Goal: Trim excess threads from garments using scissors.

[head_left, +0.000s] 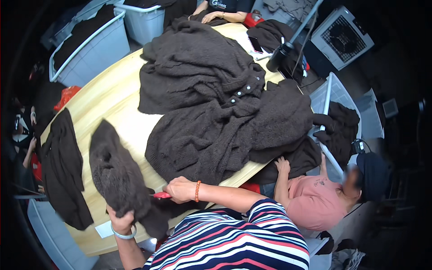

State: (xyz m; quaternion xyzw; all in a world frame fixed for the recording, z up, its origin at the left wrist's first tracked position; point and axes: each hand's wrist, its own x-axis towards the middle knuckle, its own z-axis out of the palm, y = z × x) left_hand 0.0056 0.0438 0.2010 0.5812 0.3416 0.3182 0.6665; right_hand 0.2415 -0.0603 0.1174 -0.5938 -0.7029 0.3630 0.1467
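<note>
My left hand (120, 221), with a pale bangle at the wrist, is closed on the lower end of a dark brown knitted garment (118, 173). The garment stands up from the table, slightly blurred, and part of it hangs down near my body. My right hand (180, 190), wearing a beaded bracelet, is closed round a small red-handled tool (162, 195). The tool points left toward the garment, and its tip cannot be made out. Just beyond my right hand lies a large heap of dark brown knitwear (202, 99) with several shiny buttons.
Another dark garment (65, 171) drapes over the table's left edge. A black bottle (280, 57) and a phone (255, 44) lie toward the far right of the wooden table (108, 96). Grey bins (92, 60) stand around it. A person in pink (315, 200) sits at right, handling dark cloth.
</note>
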